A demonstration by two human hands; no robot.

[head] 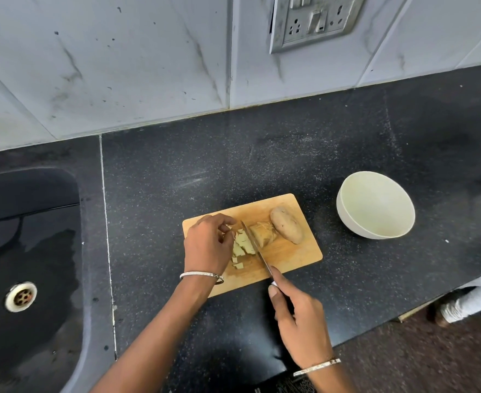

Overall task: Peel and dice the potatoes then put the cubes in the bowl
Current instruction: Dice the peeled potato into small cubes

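Two bare forearms, each with a thin bangle at the wrist, reach over a dark speckled counter [304,154] toward a wooden board [290,251]. Right hand [299,316] is closed around the handle of a knife [255,245], forefinger stretched along its spine; the blade runs diagonally across the board, its edge down between pale potato cubes [242,246] and a piece [263,234] not yet cut. Left hand [208,242] rests on the board's left part, fingers curled over the cubes; whether it pinches any of them cannot be told from this angle. A few loose cubes lie just below the main heap. Thin peel-like strips appear to sit on or beside the uncut piece, though the view is too soft to be sure. A whole, unpeeled potato [287,224] lies at the board's far right corner, touching or nearly touching the uncut piece. A white bowl [375,205] stands on the counter to the right of the board, apart from it. A black sink [27,251] with a metal drain [21,296] sits at far left. Pale marbled tiles and a socket plate [314,19] back the counter.
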